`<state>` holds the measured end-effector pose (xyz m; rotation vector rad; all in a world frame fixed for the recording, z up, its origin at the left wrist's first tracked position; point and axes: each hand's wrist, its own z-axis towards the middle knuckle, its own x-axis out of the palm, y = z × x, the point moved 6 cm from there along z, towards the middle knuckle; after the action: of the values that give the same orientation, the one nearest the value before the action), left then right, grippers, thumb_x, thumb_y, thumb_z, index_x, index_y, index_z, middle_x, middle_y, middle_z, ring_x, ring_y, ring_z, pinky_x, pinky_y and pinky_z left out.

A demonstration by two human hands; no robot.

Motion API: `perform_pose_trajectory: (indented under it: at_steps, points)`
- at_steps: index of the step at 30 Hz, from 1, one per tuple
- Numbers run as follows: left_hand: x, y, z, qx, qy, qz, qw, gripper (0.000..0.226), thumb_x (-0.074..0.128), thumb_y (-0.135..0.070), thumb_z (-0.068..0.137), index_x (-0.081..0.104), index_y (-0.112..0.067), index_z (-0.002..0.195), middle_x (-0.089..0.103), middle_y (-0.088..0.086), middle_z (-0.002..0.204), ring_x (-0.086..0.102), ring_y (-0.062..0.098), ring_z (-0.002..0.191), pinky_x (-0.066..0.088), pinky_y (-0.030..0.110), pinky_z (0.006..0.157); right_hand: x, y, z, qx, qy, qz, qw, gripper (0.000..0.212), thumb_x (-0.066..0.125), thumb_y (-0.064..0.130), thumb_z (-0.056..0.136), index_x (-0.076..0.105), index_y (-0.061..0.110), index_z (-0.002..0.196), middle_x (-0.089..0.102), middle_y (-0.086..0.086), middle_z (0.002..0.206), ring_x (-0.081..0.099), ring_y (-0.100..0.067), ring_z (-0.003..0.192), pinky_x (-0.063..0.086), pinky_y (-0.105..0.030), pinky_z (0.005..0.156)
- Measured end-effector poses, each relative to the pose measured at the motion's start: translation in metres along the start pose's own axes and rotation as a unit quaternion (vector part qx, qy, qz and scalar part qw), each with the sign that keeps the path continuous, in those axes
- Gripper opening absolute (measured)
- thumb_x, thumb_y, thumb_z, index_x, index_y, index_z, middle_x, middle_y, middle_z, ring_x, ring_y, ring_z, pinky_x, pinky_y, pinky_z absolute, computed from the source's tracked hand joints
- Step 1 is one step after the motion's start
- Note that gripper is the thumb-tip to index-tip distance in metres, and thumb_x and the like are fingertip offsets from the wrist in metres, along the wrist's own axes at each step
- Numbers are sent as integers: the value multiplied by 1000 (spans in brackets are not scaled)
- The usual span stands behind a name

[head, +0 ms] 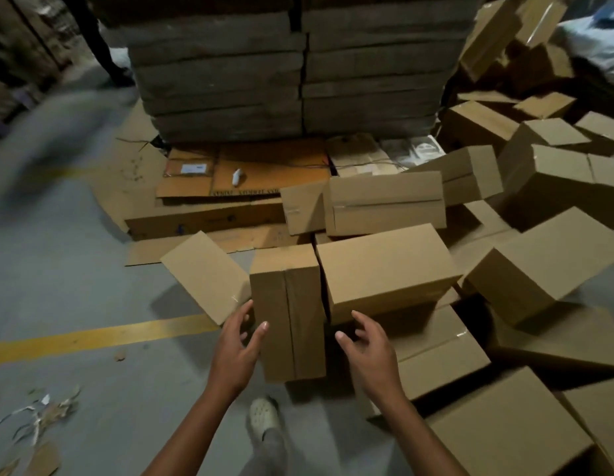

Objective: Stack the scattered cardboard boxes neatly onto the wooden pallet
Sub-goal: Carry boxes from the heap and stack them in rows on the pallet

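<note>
Reaching for the upright taped box [287, 304], standing on its end on the floor just below the middle of the view, among the scattered boxes and not yet on any pallet. Bringing the left hand [235, 341] to its left edge, thumb lying over the front face, fingers going round the side. Placing the right hand [364, 352] at its 3 o'clock side, spread and empty, before the dark gap toward the neighbouring box [384, 269]. Holding both hands apart with fingers spread, probably preparing to clamp the box from two sides; not showing any firm grip yet. Probably choosing this box for being nearest and free on top.

Noting a tilted box [206, 273] at its 9 o'clock, leaning very near the left fingers and likely getting in the way of lifting. Finding little room at 3 o'clock, with the neighbouring box standing just beside. Seeing a heap of boxes [556, 187] from 1 to 5 o'clock of the view. Facing at 12 o'clock a tall stack of bundled flat cardboard [298, 70], with flattened sheets [243, 180] on the floor before it. Not seeing the wooden pallet plainly; possibly hiding under that stack. Noting also a yellow floor line [103, 334] at 8 o'clock, a shoe [262, 415] at 6 o'clock, and another person's legs [99, 39] at 11 o'clock.
</note>
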<state>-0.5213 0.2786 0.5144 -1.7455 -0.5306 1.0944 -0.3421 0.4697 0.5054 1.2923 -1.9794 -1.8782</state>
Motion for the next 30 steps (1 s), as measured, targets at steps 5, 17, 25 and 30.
perform_pose_trajectory:
  at_steps: [5,17,25,30]
  points:
    - [-12,27,95,-27,-9,-24,999,46,60,-29,99,46,-30,143,49,-7,141,48,12,127,45,33,99,39,15,83,32,1,-13,999,54,67,39,94,48,29,144,50,12,136,50,-6,119,48,-28,91]
    - [-7,119,320,-230,1,-82,970,44,57,-39,101,55,-18,139,55,4,140,51,22,125,44,48,108,128,18,268,181,11,-23,983,51,67,32,96,51,19,143,57,-3,142,57,-18,120,47,-30,90]
    - [54,212,403,-348,-30,-137,927,13,55,-27,103,63,-18,105,63,-1,103,58,20,100,47,39,94,182,-60,392,221,89,-115,964,52,61,32,101,47,14,147,54,-6,146,50,-25,134,44,-32,99]
    - [93,285,415,-378,-6,-153,913,30,57,-39,95,70,-15,108,73,6,110,67,26,106,51,49,101,216,-131,427,283,120,-122,944,54,60,34,100,47,10,147,55,-9,144,52,-28,131,44,-37,104]
